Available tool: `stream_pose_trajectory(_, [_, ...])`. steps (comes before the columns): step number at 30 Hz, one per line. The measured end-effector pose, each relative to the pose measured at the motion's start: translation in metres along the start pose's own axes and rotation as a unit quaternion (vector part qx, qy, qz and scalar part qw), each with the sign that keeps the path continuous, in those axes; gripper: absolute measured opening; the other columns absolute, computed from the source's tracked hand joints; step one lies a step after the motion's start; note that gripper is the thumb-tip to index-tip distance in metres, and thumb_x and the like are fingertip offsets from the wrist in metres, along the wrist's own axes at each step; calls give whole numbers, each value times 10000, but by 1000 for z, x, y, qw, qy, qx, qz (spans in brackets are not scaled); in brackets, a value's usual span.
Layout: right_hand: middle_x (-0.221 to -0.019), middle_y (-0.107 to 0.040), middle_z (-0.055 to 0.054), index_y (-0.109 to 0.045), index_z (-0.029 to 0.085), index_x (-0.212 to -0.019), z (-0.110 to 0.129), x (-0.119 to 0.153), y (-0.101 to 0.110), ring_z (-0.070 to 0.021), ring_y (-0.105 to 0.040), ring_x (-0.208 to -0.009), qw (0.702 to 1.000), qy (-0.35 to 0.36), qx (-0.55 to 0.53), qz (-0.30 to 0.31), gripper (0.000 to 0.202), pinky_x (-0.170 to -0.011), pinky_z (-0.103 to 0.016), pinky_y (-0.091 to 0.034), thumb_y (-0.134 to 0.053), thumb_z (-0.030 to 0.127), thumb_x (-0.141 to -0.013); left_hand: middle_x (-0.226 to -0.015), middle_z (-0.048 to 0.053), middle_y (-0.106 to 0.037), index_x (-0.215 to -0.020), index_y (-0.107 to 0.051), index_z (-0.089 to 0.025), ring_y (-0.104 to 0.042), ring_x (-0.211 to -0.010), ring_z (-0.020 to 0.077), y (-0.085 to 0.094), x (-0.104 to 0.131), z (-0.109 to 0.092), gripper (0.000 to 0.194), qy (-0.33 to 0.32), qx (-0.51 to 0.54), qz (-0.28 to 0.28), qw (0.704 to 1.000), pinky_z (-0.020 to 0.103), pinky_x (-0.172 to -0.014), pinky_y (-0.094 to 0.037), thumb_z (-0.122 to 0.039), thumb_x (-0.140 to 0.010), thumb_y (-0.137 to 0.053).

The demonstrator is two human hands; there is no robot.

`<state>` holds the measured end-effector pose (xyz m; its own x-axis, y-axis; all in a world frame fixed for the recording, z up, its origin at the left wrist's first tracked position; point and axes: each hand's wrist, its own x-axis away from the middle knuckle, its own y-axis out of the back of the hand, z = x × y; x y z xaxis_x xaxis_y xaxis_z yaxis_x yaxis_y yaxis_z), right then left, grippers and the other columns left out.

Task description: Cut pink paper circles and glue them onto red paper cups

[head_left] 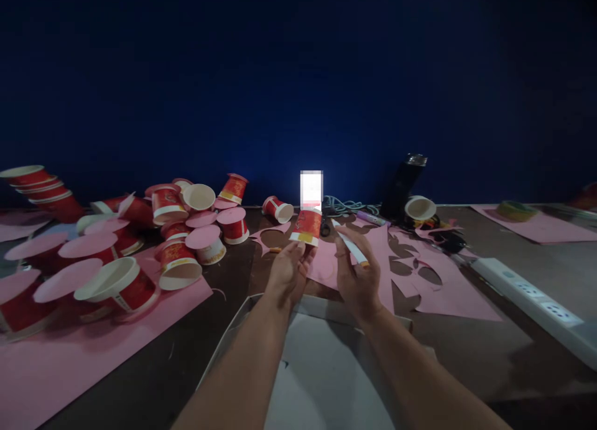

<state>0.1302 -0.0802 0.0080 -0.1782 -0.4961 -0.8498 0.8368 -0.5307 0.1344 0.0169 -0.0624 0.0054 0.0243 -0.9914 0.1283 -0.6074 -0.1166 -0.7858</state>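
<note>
Left hand [285,273]: grip pinching red cup [308,221] at lower edge, above bench [471,349]. Right hand [361,288] pinching white pen [353,249] just right of cup, long axis slanting up-left, tip apart.

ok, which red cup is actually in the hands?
The red cup at centre, gripped near its lower edge by the left hand. The other cups are off to either side, unheld.
</note>
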Motion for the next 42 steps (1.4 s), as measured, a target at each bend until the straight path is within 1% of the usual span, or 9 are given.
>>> stream_pose_trajectory(5, [-1103,-640,-65,-592,244,-1149,-3,3,-1,-191,-611,-994,999,-27,-34,3,285,-852,-383,-525,-530,173,-880,-895,60,-651,-756,-636,-117,-614,-943,155,8,-10,-13,68,-45,-53,-7,998,375,-970,-461,-56,-739,-612])
stream_pose_trajectory(8, [-1114,-631,-65,-585,247,-1164,-4,3,0,-192,-602,-999,998,-38,-40,20,302,-856,-387,-522,-524,163,-880,-907,36,-650,-747,-635,-138,-615,-920,128,21,-23,-30,130,-114,-95,-68,987,349,-948,-484,-54,-794,-548])
stream_pose_trajectory(12, [-1098,-631,-60,-598,247,-1127,-3,4,-1,-196,-594,-1010,997,-49,-47,45,266,-873,-395,-511,-514,173,-885,-835,27,-649,-680,-597,-138,-625,-884,118,32,-38,-41,197,-111,-117,-131,978,328,-919,-508,-24,-810,-503])
stream_pose_trajectory(17, [-1068,-649,-65,-595,231,-1116,-5,4,-2,-191,-604,-986,997,-35,-41,49,259,-878,-381,-496,-519,159,-880,-795,38,-662,-704,-602,-108,-637,-791,109,28,-53,-28,145,-47,-135,-64,988,368,-919,-516,-19,-795,-531])
stream_pose_trajectory(20, [-1063,-653,-67,-598,229,-1107,-8,3,-2,-193,-603,-992,998,-31,-31,49,248,-877,-378,-492,-515,165,-882,-808,57,-674,-711,-610,-106,-641,-784,112,26,-60,-19,140,-26,-213,-53,975,362,-900,-525,-28,-796,-531])
stream_pose_trajectory(28, [-1051,-650,-65,-609,235,-1090,-10,6,-4,-191,-610,-966,995,-60,-33,71,229,-857,-369,-502,-511,188,-888,-580,40,-623,-611,-598,-140,-667,-667,157,44,-66,-19,205,-27,-440,-104,891,276,-715,-536,-124,-802,-526])
stream_pose_trajectory(34, [-1056,-652,-58,-616,232,-1079,-9,8,-5,-181,-613,-957,993,-79,-32,80,217,-859,-357,-498,-521,201,-887,-642,84,-649,-733,-637,-131,-669,-684,191,43,-56,-24,214,-32,-561,-126,818,282,-654,-516,-222,-844,-478])
stream_pose_trajectory(39, [-1073,-649,-63,-618,231,-1083,-9,7,-3,-186,-616,-967,993,-89,-33,76,222,-865,-365,-500,-526,212,-882,-914,130,-632,-787,-665,-177,-566,-1043,281,48,-41,-50,98,-137,-650,-172,727,372,-908,-419,-207,-761,-575])
stream_pose_trajectory(42, [-1067,-655,-67,-620,228,-1080,-8,6,-4,-191,-615,-978,992,-93,-35,79,217,-874,-375,-498,-520,225,-888,-873,122,-600,-703,-688,-191,-559,-956,288,55,-41,-61,96,-235,-684,-163,671,376,-902,-403,-133,-683,-614])
